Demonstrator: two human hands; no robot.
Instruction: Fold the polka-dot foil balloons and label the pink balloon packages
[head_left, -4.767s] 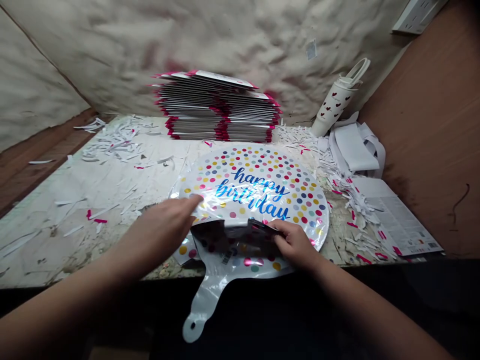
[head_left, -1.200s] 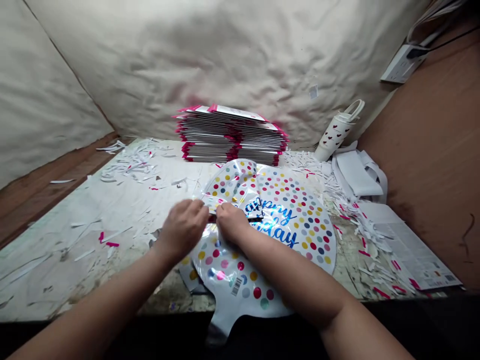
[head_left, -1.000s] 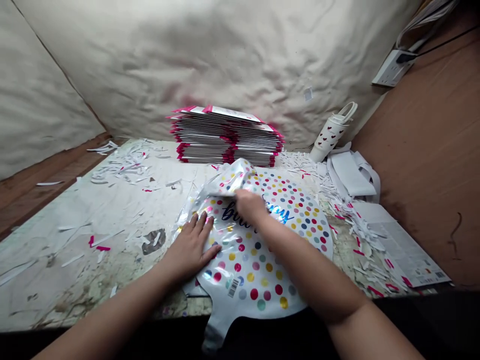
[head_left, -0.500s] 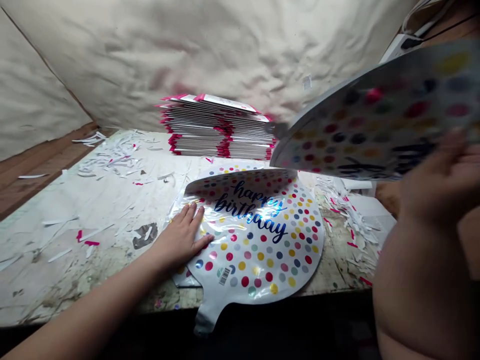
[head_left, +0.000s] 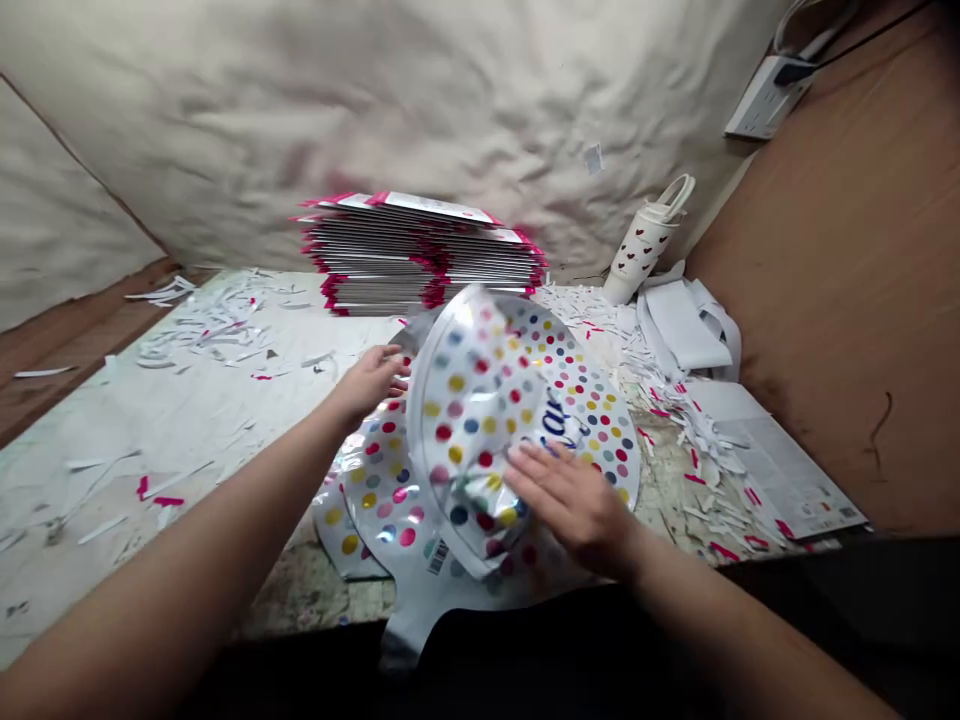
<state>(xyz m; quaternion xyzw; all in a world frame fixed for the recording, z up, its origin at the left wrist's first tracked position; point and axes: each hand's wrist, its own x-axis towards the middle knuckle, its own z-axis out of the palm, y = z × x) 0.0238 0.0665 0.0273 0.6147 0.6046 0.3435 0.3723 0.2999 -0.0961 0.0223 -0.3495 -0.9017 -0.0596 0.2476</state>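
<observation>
A flat foil balloon (head_left: 390, 520), white with many coloured dots, lies on the table's front edge, its tail hanging over. On top of it a second dotted foil balloon (head_left: 469, 410) is folded over, part of its dark blue lettering showing. My right hand (head_left: 574, 505) rests on this folded sheet with its fingers stretched out flat. Beside the fold's left edge, my left hand (head_left: 371, 380) has its fingers apart, over the lower balloon. Another dotted sheet peeks out underneath at the left.
Behind stands a tall stack of pink-edged white packets (head_left: 420, 255). At the back right are a white tumbler with hearts (head_left: 641, 245) and a white strip roll (head_left: 686, 325). Paper scraps (head_left: 206, 330) litter the table. A power strip (head_left: 769, 100) hangs on the brown side panel (head_left: 847, 300).
The balloon raised at the right has come down, folded, onto the lower one. My right hand has moved left to the middle; my left hand has shifted slightly farther back.
</observation>
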